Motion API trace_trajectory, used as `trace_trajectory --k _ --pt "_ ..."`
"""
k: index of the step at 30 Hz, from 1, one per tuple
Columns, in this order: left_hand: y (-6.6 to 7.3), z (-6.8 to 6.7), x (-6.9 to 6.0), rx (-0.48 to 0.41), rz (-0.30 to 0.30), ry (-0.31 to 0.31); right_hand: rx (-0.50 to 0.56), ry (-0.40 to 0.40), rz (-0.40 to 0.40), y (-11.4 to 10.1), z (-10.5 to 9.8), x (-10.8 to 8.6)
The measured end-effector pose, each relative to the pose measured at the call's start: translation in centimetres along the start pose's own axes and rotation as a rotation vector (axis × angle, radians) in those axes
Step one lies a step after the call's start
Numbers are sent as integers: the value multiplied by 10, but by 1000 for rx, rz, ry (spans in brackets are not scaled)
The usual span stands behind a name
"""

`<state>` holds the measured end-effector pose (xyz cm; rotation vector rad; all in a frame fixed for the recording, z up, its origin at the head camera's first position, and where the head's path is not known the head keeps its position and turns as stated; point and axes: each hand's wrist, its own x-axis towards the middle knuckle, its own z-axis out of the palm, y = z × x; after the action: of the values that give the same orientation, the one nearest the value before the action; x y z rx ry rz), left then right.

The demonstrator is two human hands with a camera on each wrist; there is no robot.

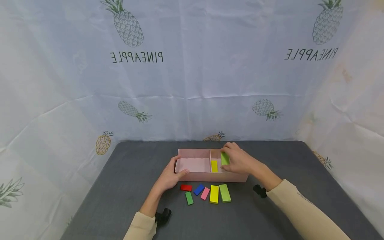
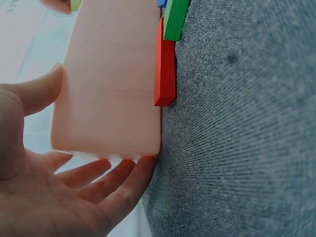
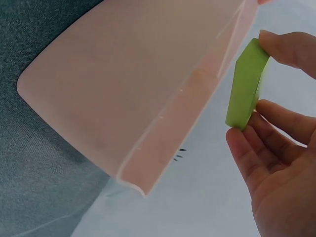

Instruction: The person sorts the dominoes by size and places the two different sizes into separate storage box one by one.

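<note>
A pink two-compartment box (image 1: 204, 177) stands on the dark table. At its left end my left hand (image 1: 166, 178) holds it, the thumb on the front wall and the fingers round the end wall, as the left wrist view of the box (image 2: 108, 84) shows. My right hand (image 1: 241, 161) pinches a light green block (image 1: 224, 159) over the right compartment. In the right wrist view this block (image 3: 246, 84) hangs upright between thumb and fingertips, above the box rim. A yellow block (image 1: 214, 166) is inside the right compartment, near the divider.
In front of the box lie a red block (image 1: 186, 188), a green block (image 1: 189, 198), a blue block (image 1: 199, 189), a pink block (image 1: 205, 193), a yellow block (image 1: 214, 194) and a light green block (image 1: 225, 193). A pineapple-print curtain (image 1: 186, 76) hangs behind the table.
</note>
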<state>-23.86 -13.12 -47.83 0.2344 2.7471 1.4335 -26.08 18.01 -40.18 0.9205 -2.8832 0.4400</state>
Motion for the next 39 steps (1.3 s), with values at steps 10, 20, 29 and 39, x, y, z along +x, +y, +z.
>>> trace_trajectory --k 10,20,29,39 --pt "-3 0 -1 2 1 1 73 -103 108 11 21 17" --pt "-3 -2 -1 0 11 1 49 -216 112 18 39 29" --pt "-4 0 0 5 36 -9 69 -256 85 25 50 33" --pt "-3 -1 0 -14 14 -3 110 -230 129 21 48 32"
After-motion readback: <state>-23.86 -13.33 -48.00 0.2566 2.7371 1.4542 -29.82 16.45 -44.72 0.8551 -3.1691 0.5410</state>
